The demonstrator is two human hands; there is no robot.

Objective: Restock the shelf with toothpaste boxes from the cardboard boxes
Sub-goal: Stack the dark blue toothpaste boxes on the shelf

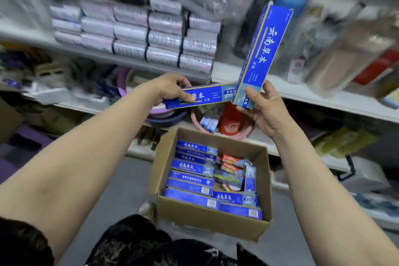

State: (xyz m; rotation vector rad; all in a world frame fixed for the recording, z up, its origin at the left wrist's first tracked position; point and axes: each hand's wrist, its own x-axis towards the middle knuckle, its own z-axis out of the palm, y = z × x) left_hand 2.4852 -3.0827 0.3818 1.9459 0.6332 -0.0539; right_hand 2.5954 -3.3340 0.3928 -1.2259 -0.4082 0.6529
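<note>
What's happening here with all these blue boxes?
A person is stocking shelves. The left hand grips a level toothpaste box; the right hand holds an upright toothpaste box, whose lower end crosses the first one's tip. Below, an open cardboard box on the floor holds many more blue ones and a few red.

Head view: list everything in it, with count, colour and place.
cardboard box: one, brown, on the floor
packed toothpaste boxes: many, mostly blue, a few red, inside the cardboard box
level toothpaste box: one, blue, held above the cardboard box
upright toothpaste box: one, blue, held, lower end in front of the level one
shelf: one, white, several levels, behind
silver packs: many, stacked on an upper level
basin: one, pink, on a low level
left hand: grips the level toothpaste box
right hand: grips the upright toothpaste box
</note>
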